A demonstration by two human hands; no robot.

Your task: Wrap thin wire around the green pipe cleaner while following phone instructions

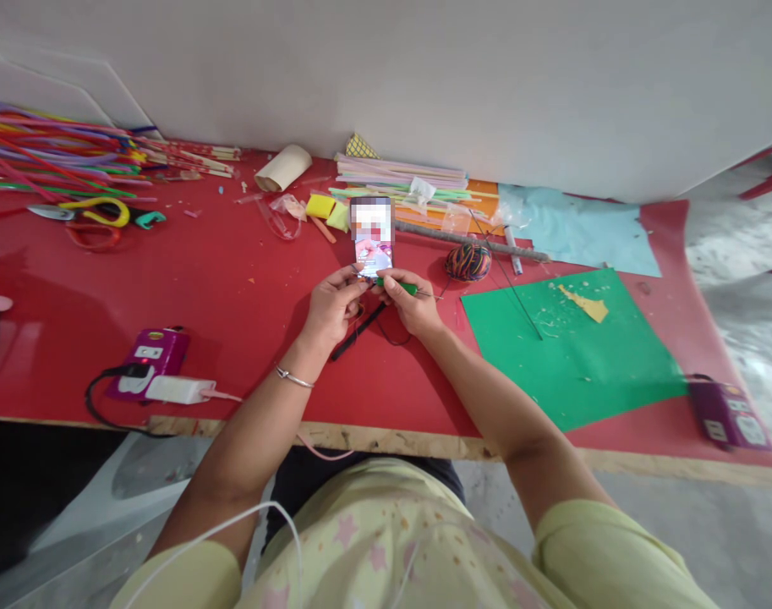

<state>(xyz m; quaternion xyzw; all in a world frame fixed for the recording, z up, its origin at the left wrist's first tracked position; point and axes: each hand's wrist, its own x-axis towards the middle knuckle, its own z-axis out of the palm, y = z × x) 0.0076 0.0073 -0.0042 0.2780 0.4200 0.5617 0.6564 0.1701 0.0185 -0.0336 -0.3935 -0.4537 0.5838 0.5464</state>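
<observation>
My right hand [413, 302] is closed around the green handle of a crochet hook [406, 288], whose thin metal shaft points right. My left hand [335, 304] pinches a small bit of dark multicoloured yarn [364, 278] at its fingertips; its exact shape is too small to tell. The two hands are close together, just in front of a lit phone [374, 258] that leans upright. Beneath them a black strip [358, 331] slants across the table, and a dark strand loops by the right wrist. A ball of multicoloured yarn [468, 263] sits right of the right hand.
Yellow-handled scissors [103, 210] and bundled coloured pipe cleaners [62, 156] lie at left. A cardboard tube [284, 167] and pastel sticks [402, 172] are at the back. A green sheet [525, 338] covers the right side. Purple power strips [154, 355] sit near the front edge.
</observation>
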